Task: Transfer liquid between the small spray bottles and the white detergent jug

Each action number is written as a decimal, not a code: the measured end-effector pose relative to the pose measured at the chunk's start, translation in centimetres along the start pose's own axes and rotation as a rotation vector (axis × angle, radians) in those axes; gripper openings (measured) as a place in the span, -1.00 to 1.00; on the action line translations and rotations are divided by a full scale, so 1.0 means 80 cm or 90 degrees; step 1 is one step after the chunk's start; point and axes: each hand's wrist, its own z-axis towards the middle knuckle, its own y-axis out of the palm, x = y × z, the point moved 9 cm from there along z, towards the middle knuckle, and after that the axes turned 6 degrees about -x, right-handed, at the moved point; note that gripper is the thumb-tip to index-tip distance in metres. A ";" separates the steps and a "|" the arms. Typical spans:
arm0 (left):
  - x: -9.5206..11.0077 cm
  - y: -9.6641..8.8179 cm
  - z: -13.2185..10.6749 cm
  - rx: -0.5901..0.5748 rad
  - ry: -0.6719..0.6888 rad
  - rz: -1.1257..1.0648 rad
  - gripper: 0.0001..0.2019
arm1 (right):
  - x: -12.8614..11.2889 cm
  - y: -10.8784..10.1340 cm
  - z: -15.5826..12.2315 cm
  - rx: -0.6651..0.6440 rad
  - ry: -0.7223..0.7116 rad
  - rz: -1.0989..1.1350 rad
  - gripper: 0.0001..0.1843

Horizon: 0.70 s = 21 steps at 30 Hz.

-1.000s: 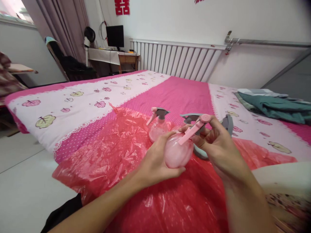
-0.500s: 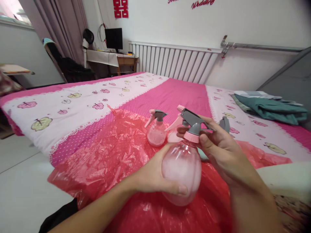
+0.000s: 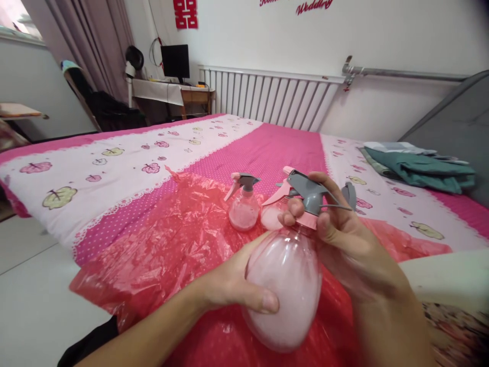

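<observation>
Fingers (image 3: pixel 265 300) of the left hand (image 3: pixel 229 285) are curling, part-open, around the rounded body of a pink spray bottle (image 3: pixel 284 290); those of the right hand (image 3: pixel 351 250) are gripping its collar (image 3: pixel 306 220), thumb opposite fingertips. This bottle is sitting over red plastic sheeting (image 3: pixel 153 244) by the near edge of the bed (image 3: pixel 91 158); whether its base is touching is unclear. Its long axis is running upward and away, leaning slightly right, and its nozzle (image 3: pixel 289 169) is pointing roughly toward the bed's far-left corner. Just beyond, a second spray bottle (image 3: pixel 243 211) is standing upright, and a third spray bottle (image 3: pixel 270 218) is showing partly behind the right fingertips. Folded cloths (image 3: pixel 424 168) are lying near the bed's right edge. Red wall lettering (image 3: pixel 315 6) is reading "Wedding".
</observation>
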 end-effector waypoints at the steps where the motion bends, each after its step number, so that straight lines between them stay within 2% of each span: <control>1: 0.002 0.001 0.001 -0.005 -0.002 0.010 -0.16 | -0.001 0.000 -0.001 0.002 0.003 0.000 -0.49; 7: 0.009 -0.008 0.002 0.060 0.011 0.079 -0.13 | -0.004 -0.007 -0.001 0.036 0.004 -0.026 -0.50; 12: 0.012 -0.006 0.004 0.057 0.013 0.101 -0.11 | 0.001 -0.010 -0.001 0.059 0.007 0.012 -0.49; 18: 0.018 -0.010 0.004 0.097 0.052 0.128 -0.09 | 0.004 -0.014 -0.004 0.099 0.012 0.002 -0.48; 21: 0.013 -0.013 0.002 0.085 0.033 0.124 -0.10 | 0.002 -0.010 -0.004 0.097 0.016 -0.012 -0.47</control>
